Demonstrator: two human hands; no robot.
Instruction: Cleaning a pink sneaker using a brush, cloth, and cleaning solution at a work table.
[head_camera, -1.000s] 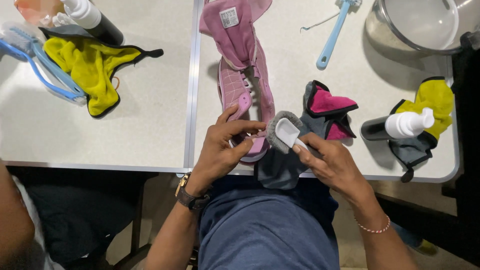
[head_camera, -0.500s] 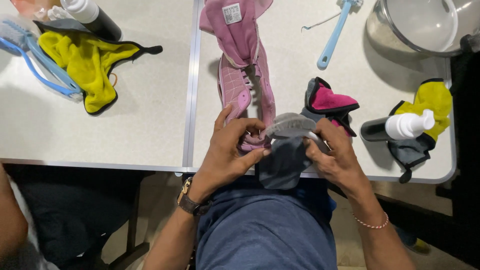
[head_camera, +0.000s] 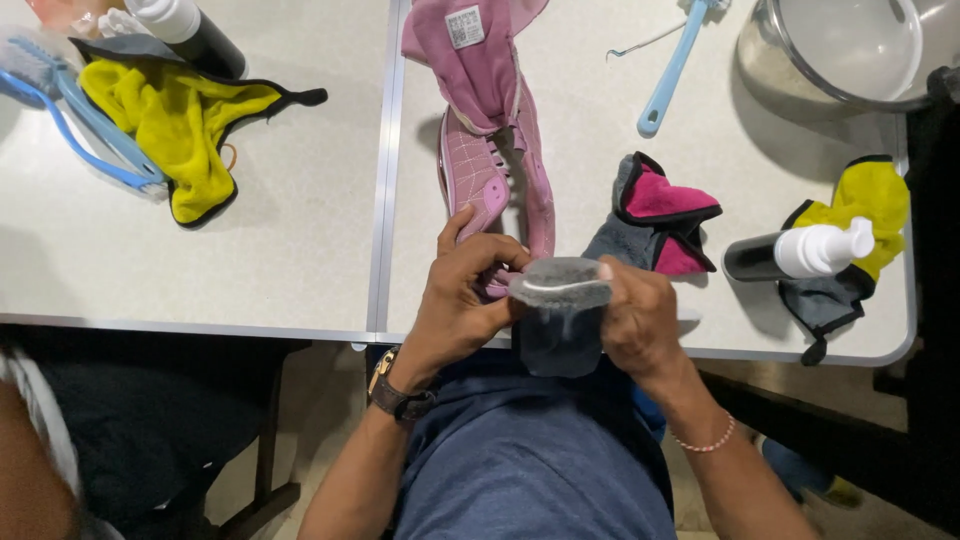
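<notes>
I had both hands at the near edge of the table (head_camera: 250, 250), my left hand (head_camera: 462, 300) with its fingers (head_camera: 492, 255) curled onto the heel of the pink shoe (head_camera: 497, 150), which lay lengthwise away from me with its tongue folded open. My right hand (head_camera: 635, 318) was closed around a grey cloth-covered pad (head_camera: 560, 285), fingers clamped on it, the cloth's tail hanging off the table toward my lap. I judged the shoe could skid away if I pressed with the pad while my left grip stayed so light and so far back on the heel; the loose cloth could also slip off the pad. Half a second earlier the pad had sat a little farther right and higher, nearer the pink-and-grey cloth (head_camera: 660, 215); now it had come down against the heel. The spray bottle (head_camera: 800, 253) lay to the right, untouched.
</notes>
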